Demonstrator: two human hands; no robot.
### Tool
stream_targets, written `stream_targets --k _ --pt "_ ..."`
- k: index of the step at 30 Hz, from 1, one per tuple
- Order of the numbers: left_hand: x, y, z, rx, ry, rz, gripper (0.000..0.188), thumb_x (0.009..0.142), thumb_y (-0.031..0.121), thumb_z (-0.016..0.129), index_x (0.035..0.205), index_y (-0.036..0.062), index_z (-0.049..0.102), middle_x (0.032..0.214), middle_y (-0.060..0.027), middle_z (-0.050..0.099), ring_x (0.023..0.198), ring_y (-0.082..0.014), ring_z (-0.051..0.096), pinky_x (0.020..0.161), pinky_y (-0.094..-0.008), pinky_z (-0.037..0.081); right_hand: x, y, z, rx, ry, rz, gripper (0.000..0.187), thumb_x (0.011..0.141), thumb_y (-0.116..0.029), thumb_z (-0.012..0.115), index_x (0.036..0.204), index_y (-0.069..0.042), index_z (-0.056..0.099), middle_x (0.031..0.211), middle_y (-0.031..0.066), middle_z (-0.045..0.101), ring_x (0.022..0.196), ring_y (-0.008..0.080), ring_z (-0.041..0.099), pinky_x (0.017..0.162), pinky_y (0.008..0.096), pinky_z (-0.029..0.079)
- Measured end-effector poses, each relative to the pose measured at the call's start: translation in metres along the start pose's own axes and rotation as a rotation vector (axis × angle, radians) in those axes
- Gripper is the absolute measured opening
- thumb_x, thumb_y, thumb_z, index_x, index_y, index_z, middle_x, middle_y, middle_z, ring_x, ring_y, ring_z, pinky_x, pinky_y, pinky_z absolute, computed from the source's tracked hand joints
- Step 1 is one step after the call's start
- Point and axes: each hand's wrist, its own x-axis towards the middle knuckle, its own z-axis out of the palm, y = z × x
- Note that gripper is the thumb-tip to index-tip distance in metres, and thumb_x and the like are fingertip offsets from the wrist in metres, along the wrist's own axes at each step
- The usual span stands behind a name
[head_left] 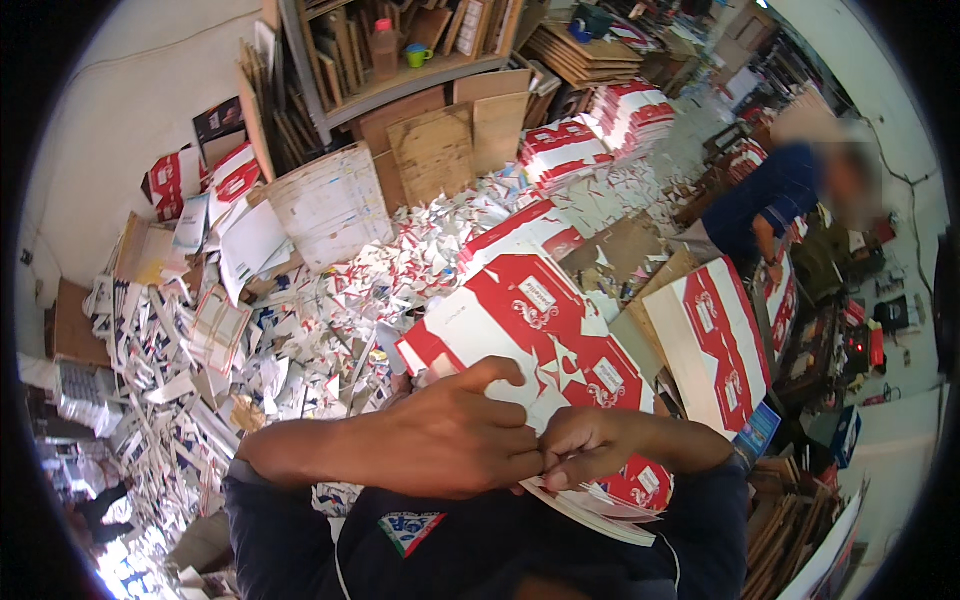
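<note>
In front of my chest, my left hand [470, 432] and my right hand [590, 446] meet with their fingers curled inward. The left index finger is bent above the other fingers. Whatever lies between the fingers is hidden. Just below the right hand, close to my body, is a bundle of red and white printed cardboard sheets [643, 484], its pale edges curving. Beyond both hands lies a larger stack of red and white printed cardboard blanks [530, 300]. White star-shaped cut-outs or scraps [562, 366] show on its near part.
Heaps of paper and card offcuts [300, 340] cover the floor ahead and left. Another printed stack [708, 340] stands at the right. A person in a dark blue shirt [765, 195] works beyond it. Wooden boards [432, 150] lean against a shelf [420, 78] at the back.
</note>
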Motion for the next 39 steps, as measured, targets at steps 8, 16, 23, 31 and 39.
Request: stream_targets --k 8,16,23,31,39 --pt "-0.006 0.006 0.006 0.052 0.035 0.073 0.007 0.082 0.018 0.065 0.080 0.0122 0.061 0.074 0.0011 0.054 0.078 -0.0140 0.062 0.102 -0.0413 0.041 0.010 0.015 -0.020 -0.005 -0.241 0.109 0.019 0.093 -0.015 0.075 0.101 0.001 0.071 0.087 0.0104 0.074 0.077 0.0189 0.071 0.066 0.0327 0.052" --pt "-0.028 0.007 0.020 -0.027 0.042 0.008 0.008 0.084 0.018 0.067 0.084 0.0111 0.064 0.074 0.0003 0.058 0.077 -0.0151 0.062 0.104 -0.0450 0.037 0.014 0.016 -0.018 -0.159 -0.191 0.161 0.017 0.093 -0.012 0.074 0.107 -0.002 0.073 0.092 0.0109 0.076 0.083 0.0200 0.074 0.069 0.0324 0.054" --pt "-0.035 0.004 0.013 -0.051 0.121 -0.014 0.015 0.073 0.022 0.076 0.079 0.0123 0.067 0.072 0.0002 0.063 0.074 -0.0181 0.064 0.090 -0.0411 0.036 0.030 -0.040 0.004 -0.597 -0.084 0.137 0.017 0.096 -0.020 0.069 0.094 -0.005 0.061 0.073 0.0133 0.060 0.067 0.0363 0.065 0.060 0.0434 0.052" --pt "-0.049 0.004 0.012 0.013 0.001 -0.203 0.022 0.077 0.032 0.075 0.076 0.0149 0.061 0.071 0.0023 0.059 0.074 -0.0178 0.062 0.080 -0.0388 0.037 0.023 -0.070 0.037 -1.187 -0.028 -0.255 0.020 0.085 -0.024 0.077 0.082 -0.010 0.063 0.074 0.0027 0.059 0.055 0.0218 0.061 0.046 0.0339 0.049" --pt "-0.045 -0.018 0.013 0.207 -0.045 -0.386 0.024 0.075 0.034 0.079 0.081 0.0139 0.066 0.072 -0.0013 0.064 0.073 -0.0223 0.065 0.077 -0.0390 0.039 0.089 -0.097 -0.070 -1.248 0.813 -0.224 0.034 0.104 -0.024 0.054 0.121 0.004 0.065 0.101 0.0188 0.071 0.088 0.0272 0.071 0.076 0.0366 0.054"
